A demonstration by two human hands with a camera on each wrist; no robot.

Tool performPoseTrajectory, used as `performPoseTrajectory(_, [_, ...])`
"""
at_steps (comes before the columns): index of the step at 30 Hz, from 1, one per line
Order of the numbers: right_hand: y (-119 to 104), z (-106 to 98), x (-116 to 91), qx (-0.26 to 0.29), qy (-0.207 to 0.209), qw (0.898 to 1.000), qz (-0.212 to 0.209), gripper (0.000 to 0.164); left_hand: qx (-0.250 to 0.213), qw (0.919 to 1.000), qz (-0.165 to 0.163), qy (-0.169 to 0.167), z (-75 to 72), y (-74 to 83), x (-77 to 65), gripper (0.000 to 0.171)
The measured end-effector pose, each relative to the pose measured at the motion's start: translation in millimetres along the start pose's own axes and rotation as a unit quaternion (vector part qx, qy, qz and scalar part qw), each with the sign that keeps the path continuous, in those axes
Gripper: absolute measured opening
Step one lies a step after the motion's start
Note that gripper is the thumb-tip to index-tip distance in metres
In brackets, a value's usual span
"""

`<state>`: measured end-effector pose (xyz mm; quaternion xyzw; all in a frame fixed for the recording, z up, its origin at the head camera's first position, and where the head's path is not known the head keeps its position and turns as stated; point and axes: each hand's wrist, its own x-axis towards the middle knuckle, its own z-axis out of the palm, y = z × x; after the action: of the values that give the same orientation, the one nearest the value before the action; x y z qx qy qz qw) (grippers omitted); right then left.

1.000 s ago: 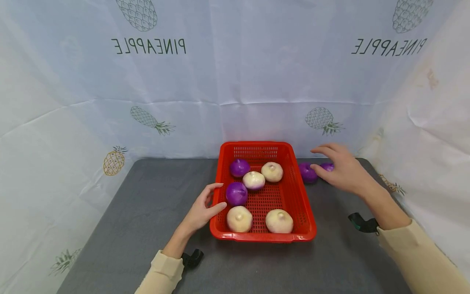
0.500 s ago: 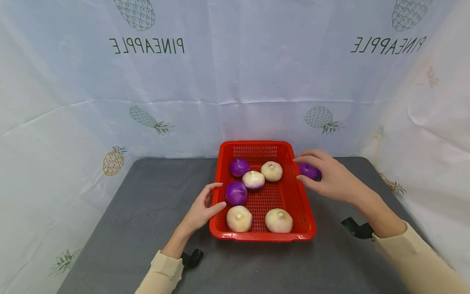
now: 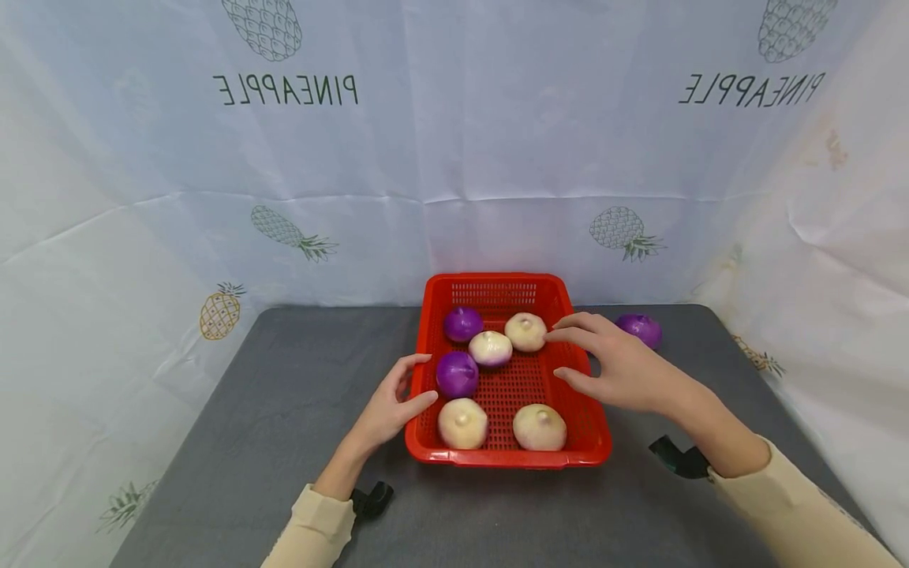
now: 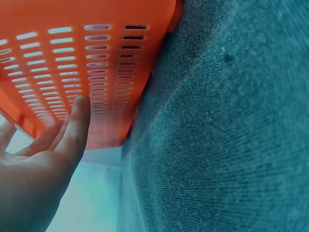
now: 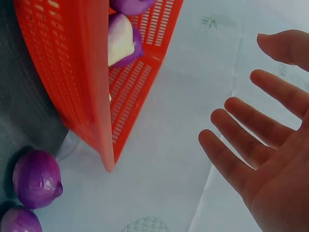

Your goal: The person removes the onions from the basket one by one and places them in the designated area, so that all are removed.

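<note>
A red plastic basket (image 3: 507,457) stands on the grey table. My left hand (image 3: 387,406) holds its left rim, with the thumb over the edge; in the left wrist view, fingers (image 4: 77,123) lie against the slotted outer wall. My right hand (image 3: 618,363) hovers over the right rim, fingers spread and holding nothing, as the right wrist view confirms. Inside the basket are purple onions (image 3: 458,374) and several cream-and-purple, turnip-like vegetables (image 3: 540,427). Right of the basket lies another purple onion (image 3: 641,330); the right wrist view shows a second loose onion (image 5: 21,220) beside it.
A dark grey cloth-covered table (image 3: 305,394) carries the basket. A white pineapple-print curtain (image 3: 383,158) rises behind the table and along both sides. Wrist cameras (image 3: 372,499) are strapped below both hands.
My right hand has moved left and nearer, from above the loose onions to over the basket's right rim. My left hand and the basket have stayed in place.
</note>
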<state>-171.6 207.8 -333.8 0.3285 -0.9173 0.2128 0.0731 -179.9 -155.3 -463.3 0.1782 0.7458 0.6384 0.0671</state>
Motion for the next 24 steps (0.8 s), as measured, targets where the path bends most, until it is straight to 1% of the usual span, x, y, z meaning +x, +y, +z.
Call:
performPoseTrajectory(4, [-2.8, 8.1, 0.3, -0.005, -0.011, 1.000, -0.015, 0.042, 0.000, 1.0000, 0.004, 0.001, 0.2, 0.2, 0.0, 0.063])
performPoseTrajectory(7, [-4.7, 14.7, -0.3, -0.008, -0.026, 0.999, -0.017, 0.042, 0.000, 1.0000, 0.007, 0.001, 0.2, -0.3, 0.5, 0.062])
performPoseTrajectory(15, [-7.4, 30.2, -0.3, -0.029, -0.062, 0.997, -0.038, 0.041, -0.003, 1.0000, 0.002, 0.002, 0.2, -1.2, 0.5, 0.062])
performPoseTrajectory(24, [-5.1, 45.7, 0.8, -0.047, -0.125, 0.990, -0.040, 0.041, -0.005, 1.0000, 0.001, 0.001, 0.5, -0.6, 0.7, 0.061])
